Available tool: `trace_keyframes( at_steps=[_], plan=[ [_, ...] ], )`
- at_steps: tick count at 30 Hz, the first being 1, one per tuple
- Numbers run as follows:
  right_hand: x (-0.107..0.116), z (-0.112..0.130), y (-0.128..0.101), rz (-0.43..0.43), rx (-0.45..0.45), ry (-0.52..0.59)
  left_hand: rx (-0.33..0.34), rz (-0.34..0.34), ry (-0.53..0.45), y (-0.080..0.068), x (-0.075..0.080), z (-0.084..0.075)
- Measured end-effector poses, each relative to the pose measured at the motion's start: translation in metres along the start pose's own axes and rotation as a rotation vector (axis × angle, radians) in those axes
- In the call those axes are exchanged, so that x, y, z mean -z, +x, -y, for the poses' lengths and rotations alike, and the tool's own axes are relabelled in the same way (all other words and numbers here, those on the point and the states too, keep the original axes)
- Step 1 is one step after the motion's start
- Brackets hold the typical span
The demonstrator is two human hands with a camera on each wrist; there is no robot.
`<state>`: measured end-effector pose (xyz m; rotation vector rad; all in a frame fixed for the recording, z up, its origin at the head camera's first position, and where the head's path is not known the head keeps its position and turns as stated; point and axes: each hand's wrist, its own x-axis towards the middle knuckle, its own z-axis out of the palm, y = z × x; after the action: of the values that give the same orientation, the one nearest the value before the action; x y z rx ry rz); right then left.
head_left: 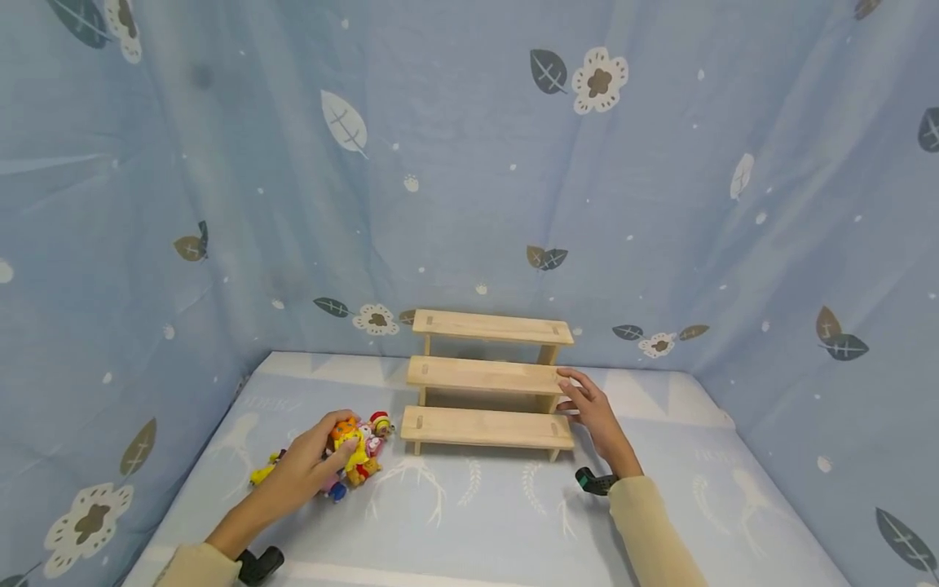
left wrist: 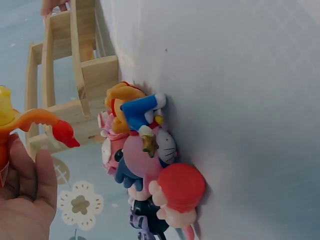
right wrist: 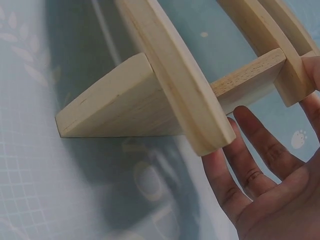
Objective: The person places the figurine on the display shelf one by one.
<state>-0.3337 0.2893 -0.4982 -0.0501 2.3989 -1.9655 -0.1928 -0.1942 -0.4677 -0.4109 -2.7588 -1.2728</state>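
Observation:
My left hand (head_left: 302, 466) grips an orange-and-yellow toy figure (left wrist: 32, 120) with a red tip, above a heap of small toy figures (left wrist: 150, 150). In the left wrist view the heap shows pink, blue, orange and red parts. At the table's back stands a three-tier wooden shelf (head_left: 475, 427). My right hand (head_left: 597, 420) holds the right end of its middle board, with fingers above and below it. In the right wrist view the fingers (right wrist: 267, 147) are spread beside the side support (right wrist: 125, 100).
A light-blue patterned cloth covers the table (head_left: 469, 514). Blue printed curtains (head_left: 469, 163) stand behind it and on both sides. A yellow toy (head_left: 260, 474) lies left of my left hand, partly hidden by it.

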Motion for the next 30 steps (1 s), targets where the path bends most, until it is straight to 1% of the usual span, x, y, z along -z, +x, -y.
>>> trace_keyframes(
  at_steps=[3,5,8,11,14,17,19,22,25,27,30],
  plan=[
    [0.001,-0.001,-0.001,-0.002,-0.007,0.004,0.047,0.002,-0.026,0.002,0.000,-0.003],
    [0.001,-0.002,-0.001,0.000,0.000,0.008,0.053,0.005,-0.044,0.003,0.000,-0.004],
    [0.001,-0.003,0.000,0.005,0.003,0.008,0.032,0.018,-0.067,0.003,-0.001,-0.002],
    [0.000,-0.004,0.002,0.006,-0.001,0.009,-0.015,0.017,-0.078,0.003,-0.001,0.002],
    [0.000,-0.005,0.002,-0.006,0.001,0.016,-0.064,-0.029,-0.079,0.005,-0.001,0.006],
    [0.000,-0.006,0.001,-0.013,0.002,0.024,-0.088,-0.095,-0.036,0.008,0.000,0.009],
    [0.000,-0.007,0.000,-0.007,-0.007,0.021,-0.095,-0.128,0.011,0.009,0.001,0.011],
    [0.000,-0.009,-0.001,0.009,-0.020,0.014,-0.113,-0.148,0.066,0.009,0.002,0.012],
    [0.001,-0.007,0.000,0.027,-0.008,0.015,-0.144,-0.158,0.098,0.011,0.004,0.011],
    [0.003,-0.005,0.002,0.045,0.002,0.017,-0.151,-0.171,0.104,0.014,0.005,0.010],
    [0.007,-0.002,0.005,0.070,-0.001,0.018,-0.156,-0.187,0.084,0.019,0.008,0.008]
  ],
)
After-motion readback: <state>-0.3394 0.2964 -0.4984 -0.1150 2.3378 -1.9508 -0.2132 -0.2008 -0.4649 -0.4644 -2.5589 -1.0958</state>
